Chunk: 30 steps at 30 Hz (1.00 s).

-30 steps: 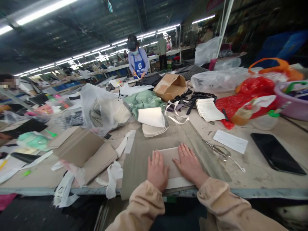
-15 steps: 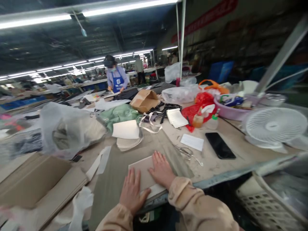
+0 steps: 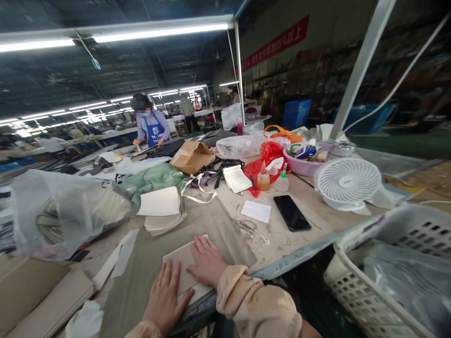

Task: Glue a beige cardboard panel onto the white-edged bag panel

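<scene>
Under both palms lies a flat beige fabric piece (image 3: 183, 271) with a white layer showing along its near edge. My left hand (image 3: 167, 296) rests flat on its left side, fingers stretched and thumb apart. On its right side my right hand (image 3: 207, 263) also presses flat, fingers extended. The piece sits on a grey-green sheet (image 3: 141, 267) at the table's front edge. Just beyond is a stack of cream panels (image 3: 161, 206). Scissors (image 3: 245, 227) and a white paper slip (image 3: 256, 211) lie to the right of my right hand.
A black phone (image 3: 291, 213), a white fan (image 3: 348, 183) and a lilac basin (image 3: 306, 162) stand at right. A white plastic basket (image 3: 366, 286) is beside the table. Cardboard (image 3: 45, 305) and a plastic bag (image 3: 70, 211) lie left. A co-worker (image 3: 151, 126) stands across.
The view has swung to the right, so everything sits further left and more of the basket shows. Both hands stay flat on the beige fabric piece.
</scene>
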Tool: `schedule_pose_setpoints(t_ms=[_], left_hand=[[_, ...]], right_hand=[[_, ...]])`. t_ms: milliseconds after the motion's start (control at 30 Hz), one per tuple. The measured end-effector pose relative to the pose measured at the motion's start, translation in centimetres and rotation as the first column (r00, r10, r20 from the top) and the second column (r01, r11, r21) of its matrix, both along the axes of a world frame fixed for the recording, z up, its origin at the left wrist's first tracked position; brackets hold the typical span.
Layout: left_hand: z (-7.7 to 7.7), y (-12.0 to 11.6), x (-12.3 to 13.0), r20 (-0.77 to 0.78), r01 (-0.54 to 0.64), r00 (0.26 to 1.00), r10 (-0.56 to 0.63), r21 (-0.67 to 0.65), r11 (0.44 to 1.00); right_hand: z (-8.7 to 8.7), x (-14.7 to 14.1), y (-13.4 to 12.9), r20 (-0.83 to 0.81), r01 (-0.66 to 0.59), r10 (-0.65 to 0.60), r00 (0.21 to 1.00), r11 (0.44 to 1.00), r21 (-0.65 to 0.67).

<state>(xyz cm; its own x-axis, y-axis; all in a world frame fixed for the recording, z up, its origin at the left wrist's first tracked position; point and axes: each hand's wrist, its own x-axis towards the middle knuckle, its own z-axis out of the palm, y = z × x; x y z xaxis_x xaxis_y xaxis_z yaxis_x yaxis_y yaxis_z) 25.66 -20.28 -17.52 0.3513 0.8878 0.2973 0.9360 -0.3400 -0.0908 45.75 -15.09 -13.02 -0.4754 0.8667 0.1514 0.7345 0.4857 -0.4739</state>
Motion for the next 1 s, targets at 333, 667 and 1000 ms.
schedule_pose_setpoints(t_ms=[333,667,1000], left_hand=[[1.1,-0.3,0.5,-0.003,-0.018,1.0,0.018,-0.092,0.996],[5.5,-2.8,1.9,0.087,-0.136,0.98,0.178,-0.361,0.923],[5.9,-3.1,1.5,0.117,-0.123,0.976,0.184,-0.405,0.906]], right_hand=[[-0.2,0.8,0.2,0.058,0.047,-0.045,0.997,0.999,-0.025],[-1.5,-1.0,-0.2,0.156,0.017,-0.017,0.988,1.0,0.001],[-1.9,-1.3,-0.4,0.2,0.033,-0.044,0.979,0.998,0.059]])
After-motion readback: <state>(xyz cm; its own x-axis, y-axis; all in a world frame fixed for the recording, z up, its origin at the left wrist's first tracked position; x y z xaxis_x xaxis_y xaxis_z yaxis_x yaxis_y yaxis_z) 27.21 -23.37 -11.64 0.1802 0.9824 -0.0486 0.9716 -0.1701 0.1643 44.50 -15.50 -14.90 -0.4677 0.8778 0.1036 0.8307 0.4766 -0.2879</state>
